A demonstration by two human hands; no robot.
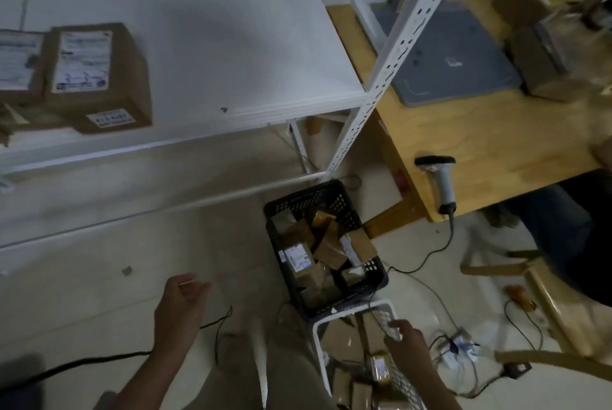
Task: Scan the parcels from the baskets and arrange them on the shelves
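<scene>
"Two baskets on the floor?"

"Yes. A black plastic lattice basket [299, 201] stands just beside the leg of the light wooden table [496, 144]. It is packed with brown cardboard parcels [298, 234] lying at all angles. A white plastic lattice basket [331, 318] sits against its near end and holds more brown packages [341, 333]."

"And the hands?"

"The left hand [183, 293] hangs over the floor, well apart from both baskets. Its fingers are loosely curled and I can make out nothing in them. The right hand [402, 340] is at the white basket's right wall with its fingertips against the lattice. The blur keeps me from telling whether they grip it or only touch."

"Anything shelved?"

"A pair of brown cardboard boxes with white labels [99, 78] sit side by side, touching, at the left end of the white metal shelf [231, 45]."

"The scanner?"

"The grey handheld barcode scanner with a black head [442, 181] lies at the table's near edge. Its black cable [443, 244] drops to the floor. Farther back on the table lies a flat grey pad [457, 55]."
</scene>
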